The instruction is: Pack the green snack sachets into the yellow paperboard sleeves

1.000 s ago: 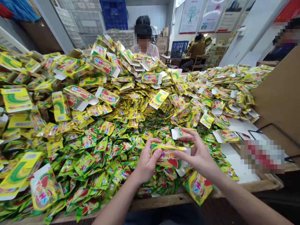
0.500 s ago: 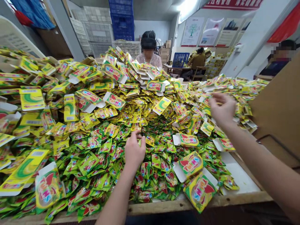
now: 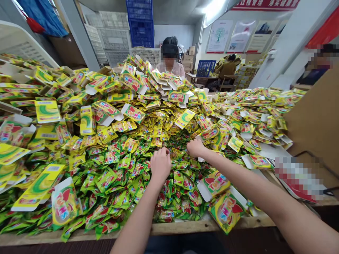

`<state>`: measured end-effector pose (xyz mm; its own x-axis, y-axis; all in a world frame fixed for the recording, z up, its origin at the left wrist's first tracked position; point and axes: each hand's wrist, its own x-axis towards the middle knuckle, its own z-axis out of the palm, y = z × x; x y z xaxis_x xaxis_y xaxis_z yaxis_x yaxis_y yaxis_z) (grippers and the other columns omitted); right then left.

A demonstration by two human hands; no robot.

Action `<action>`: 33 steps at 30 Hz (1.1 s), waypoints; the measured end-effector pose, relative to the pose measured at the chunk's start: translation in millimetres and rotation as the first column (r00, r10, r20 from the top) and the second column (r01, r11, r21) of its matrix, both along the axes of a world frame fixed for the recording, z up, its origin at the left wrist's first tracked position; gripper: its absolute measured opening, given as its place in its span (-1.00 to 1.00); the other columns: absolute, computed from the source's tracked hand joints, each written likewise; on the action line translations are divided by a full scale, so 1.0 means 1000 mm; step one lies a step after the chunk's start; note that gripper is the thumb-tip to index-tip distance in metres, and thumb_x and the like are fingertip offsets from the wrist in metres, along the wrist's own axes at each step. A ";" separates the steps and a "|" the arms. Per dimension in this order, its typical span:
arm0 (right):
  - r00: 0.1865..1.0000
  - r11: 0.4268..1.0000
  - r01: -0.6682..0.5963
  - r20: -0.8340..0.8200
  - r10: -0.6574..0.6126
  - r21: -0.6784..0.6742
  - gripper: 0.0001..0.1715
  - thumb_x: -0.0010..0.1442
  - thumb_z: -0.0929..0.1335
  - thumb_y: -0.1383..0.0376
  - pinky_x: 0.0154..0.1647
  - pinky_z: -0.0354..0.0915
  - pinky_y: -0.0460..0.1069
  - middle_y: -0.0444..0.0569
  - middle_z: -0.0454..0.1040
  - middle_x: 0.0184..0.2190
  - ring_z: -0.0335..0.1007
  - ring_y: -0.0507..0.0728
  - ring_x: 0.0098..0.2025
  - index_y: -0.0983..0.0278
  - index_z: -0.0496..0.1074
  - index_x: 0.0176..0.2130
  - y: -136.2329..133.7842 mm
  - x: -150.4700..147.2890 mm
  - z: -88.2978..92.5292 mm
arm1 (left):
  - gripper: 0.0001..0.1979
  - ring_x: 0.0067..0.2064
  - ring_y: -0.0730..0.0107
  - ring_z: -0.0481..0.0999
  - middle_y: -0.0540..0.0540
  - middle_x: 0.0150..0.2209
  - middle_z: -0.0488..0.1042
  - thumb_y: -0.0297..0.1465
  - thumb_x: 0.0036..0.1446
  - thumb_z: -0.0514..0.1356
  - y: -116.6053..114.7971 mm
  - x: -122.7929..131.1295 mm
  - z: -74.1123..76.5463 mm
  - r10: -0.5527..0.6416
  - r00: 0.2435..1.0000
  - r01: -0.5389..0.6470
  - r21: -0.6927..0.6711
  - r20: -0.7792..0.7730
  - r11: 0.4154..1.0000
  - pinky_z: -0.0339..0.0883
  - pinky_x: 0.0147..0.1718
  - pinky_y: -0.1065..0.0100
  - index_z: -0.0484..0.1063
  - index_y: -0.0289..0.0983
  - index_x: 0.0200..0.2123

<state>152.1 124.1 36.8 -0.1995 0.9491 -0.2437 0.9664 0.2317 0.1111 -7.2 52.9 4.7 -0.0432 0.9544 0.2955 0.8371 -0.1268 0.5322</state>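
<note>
Left hand (image 3: 160, 165) and right hand (image 3: 196, 148) down among glossy, pillow-shaped foil sachets (image 3: 137, 170), fingers (image 3: 162, 153) curled together, any grip hidden; flat folded card boxes (image 3: 215, 184) mixed through the heap on the wooden worktop (image 3: 185, 228).

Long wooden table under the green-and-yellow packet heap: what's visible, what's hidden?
Only its bare wooden front edge shows, below a heap of green foil sachets and flattened yellow card boxes. The heap covers the tabletop, so its surface there cannot be seen.
</note>
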 end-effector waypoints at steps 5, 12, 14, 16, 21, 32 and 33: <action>0.988 0.996 0.069 -0.144 -0.059 0.062 -0.69 0.22 0.32 0.22 -0.08 0.33 0.14 0.04 0.42 -0.08 0.39 0.15 -0.09 0.33 0.38 -0.07 -0.002 0.009 0.007 | -0.89 -0.33 0.40 0.45 -0.05 -0.34 0.43 -0.43 0.23 -0.05 -0.008 -0.012 0.001 -0.085 0.971 0.059 0.116 0.225 0.991 0.30 -0.32 0.41 0.25 -0.24 -0.23; 0.807 0.975 0.138 -0.590 -0.008 0.176 -0.74 0.21 0.25 0.18 -0.29 0.32 -0.05 0.00 0.53 -0.30 0.46 0.12 -0.26 0.31 0.39 -0.24 -0.048 0.017 0.024 | -0.85 -0.62 0.58 0.09 0.10 -0.54 0.18 -0.30 0.18 0.04 -0.026 -0.005 0.012 -0.279 0.646 0.177 0.216 0.711 0.960 -0.02 -0.66 0.51 0.29 -0.25 -0.26; 0.508 0.989 0.145 -0.858 -0.074 0.001 -0.69 0.13 0.31 0.12 -0.31 0.36 -0.04 -0.03 0.54 -0.30 0.47 0.10 -0.30 0.31 0.39 -0.22 -0.069 0.009 0.017 | -0.84 -0.63 0.58 0.08 0.11 -0.56 0.17 -0.29 0.19 0.04 -0.030 -0.002 0.014 -0.280 0.625 0.207 0.192 0.728 0.959 -0.05 -0.67 0.51 0.30 -0.25 -0.24; 0.051 0.967 0.041 -0.966 -0.254 -0.252 -0.61 0.01 0.40 0.07 -0.31 0.39 -0.02 -0.06 0.54 -0.32 0.48 0.09 -0.35 0.27 0.40 -0.24 -0.089 0.000 0.008 | -0.85 -0.63 0.57 0.12 0.09 -0.54 0.23 -0.31 0.20 0.04 -0.033 0.000 0.013 -0.284 0.664 0.227 0.176 0.692 0.958 -0.02 -0.67 0.50 0.32 -0.25 -0.23; -0.403 0.885 -0.036 -0.804 -0.437 -0.463 -0.56 -0.09 0.45 -0.03 -0.31 0.40 0.00 -0.10 0.55 -0.35 0.49 0.10 -0.35 0.23 0.46 -0.32 -0.120 -0.011 -0.007 | -0.87 -0.37 0.41 0.43 -0.07 -0.35 0.45 -0.42 0.19 0.02 -0.038 0.008 0.006 -0.377 0.808 0.271 0.282 0.454 0.920 0.30 -0.39 0.40 0.36 -0.24 -0.26; -0.446 0.861 0.326 -0.867 -0.224 -0.390 -0.55 -0.16 0.54 0.17 -0.23 0.44 0.00 -0.06 0.60 -0.28 0.52 0.16 -0.25 0.19 0.49 -0.23 -0.159 0.046 -0.022 | -0.83 -0.32 0.33 0.47 -0.07 -0.34 0.48 -0.33 0.20 0.03 -0.005 -0.028 0.076 -0.304 0.952 0.298 0.109 0.041 0.948 0.35 -0.28 0.32 0.38 -0.25 -0.28; -0.440 0.852 0.341 -0.868 -0.228 -0.397 -0.55 -0.19 0.55 0.17 -0.25 0.45 0.01 -0.06 0.60 -0.29 0.53 0.17 -0.25 0.19 0.49 -0.24 -0.161 0.052 -0.023 | -0.84 -0.27 0.27 0.48 -0.10 -0.31 0.49 -0.35 0.18 0.04 0.005 -0.039 0.086 -0.224 0.973 0.228 0.088 -0.058 0.970 0.35 -0.22 0.26 0.38 -0.26 -0.27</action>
<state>204.3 -37.3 14.2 0.2087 0.9692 -0.1309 -0.2545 -0.0754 -0.9641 -45.7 57.9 90.5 0.1866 0.9059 0.3801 0.8049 -0.3628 0.4695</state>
